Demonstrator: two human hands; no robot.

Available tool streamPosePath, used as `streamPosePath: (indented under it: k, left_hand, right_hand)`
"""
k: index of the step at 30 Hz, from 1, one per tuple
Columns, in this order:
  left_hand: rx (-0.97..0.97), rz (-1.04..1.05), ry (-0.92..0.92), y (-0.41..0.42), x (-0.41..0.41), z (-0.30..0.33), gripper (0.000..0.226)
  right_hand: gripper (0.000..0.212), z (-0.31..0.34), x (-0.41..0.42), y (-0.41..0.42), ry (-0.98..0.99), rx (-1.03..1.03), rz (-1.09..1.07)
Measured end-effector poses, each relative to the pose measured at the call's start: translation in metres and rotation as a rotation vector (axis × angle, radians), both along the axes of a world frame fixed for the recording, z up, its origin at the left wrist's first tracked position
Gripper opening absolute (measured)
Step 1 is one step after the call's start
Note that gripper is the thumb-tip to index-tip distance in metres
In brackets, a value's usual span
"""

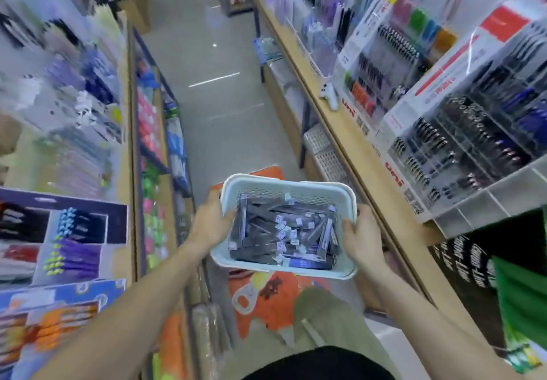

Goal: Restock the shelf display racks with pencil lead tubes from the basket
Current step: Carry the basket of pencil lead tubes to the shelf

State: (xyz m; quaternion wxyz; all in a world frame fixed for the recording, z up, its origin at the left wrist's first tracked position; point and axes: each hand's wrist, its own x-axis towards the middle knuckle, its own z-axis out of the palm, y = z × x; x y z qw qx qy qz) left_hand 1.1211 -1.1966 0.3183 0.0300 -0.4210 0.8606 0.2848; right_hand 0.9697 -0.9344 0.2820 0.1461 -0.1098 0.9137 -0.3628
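A pale blue plastic basket (284, 185) is held in front of me over the aisle. Several dark pencil lead tubes (275, 237) with small white tags lie piled inside it. My left hand (211, 221) grips the basket's left rim, thumb over the edge. On the opposite rim my right hand (359, 239) grips it the same way. The white display racks (444, 130) marked "uni", with rows of dark pens and tubes, stand on the wooden shelf to my right.
A wooden shelf edge (352, 130) runs along the right with a white object (328, 95) lying on it. Shelves of colourful stationery (88, 130) line the left. A grey tiled aisle floor (213, 83) stretches ahead. An orange printed bag (266, 299) lies below the basket.
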Motion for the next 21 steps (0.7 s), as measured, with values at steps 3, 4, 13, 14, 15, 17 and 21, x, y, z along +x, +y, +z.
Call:
streamPosePath:
  k: [3,4,13,14,15,17,21]
  left_hand:
    - [0.024,-0.112,-0.005,-0.030,-0.069,0.003,0.032]
    - [0.027,-0.130,-0.007,-0.039,-0.090,-0.001,0.032]
    - [0.057,-0.187,-0.008,-0.087,-0.244,-0.010,0.036]
    - [0.055,-0.190,-0.011,-0.091,-0.254,-0.008,0.036]
    - [0.052,-0.199,-0.023,-0.096,-0.266,-0.007,0.036]
    - [0.031,-0.238,-0.031,-0.105,-0.290,-0.005,0.035]
    - [0.001,-0.317,-0.063,-0.120,-0.335,-0.012,0.035]
  right_hand:
    - [0.009,0.001,-0.035,-0.018,0.005,0.011,-0.114]
    - [0.009,-0.002,-0.049,-0.024,0.013,0.011,-0.145]
    - [0.027,-0.012,-0.167,-0.069,0.064,-0.010,-0.218]
    - [0.028,-0.011,-0.175,-0.073,0.053,-0.004,-0.234]
    - [0.028,-0.011,-0.183,-0.077,0.029,0.001,-0.255]
    - [0.029,-0.015,-0.194,-0.082,0.018,0.002,-0.283]
    - [0.029,-0.022,-0.210,-0.091,-0.009,0.006,-0.368]
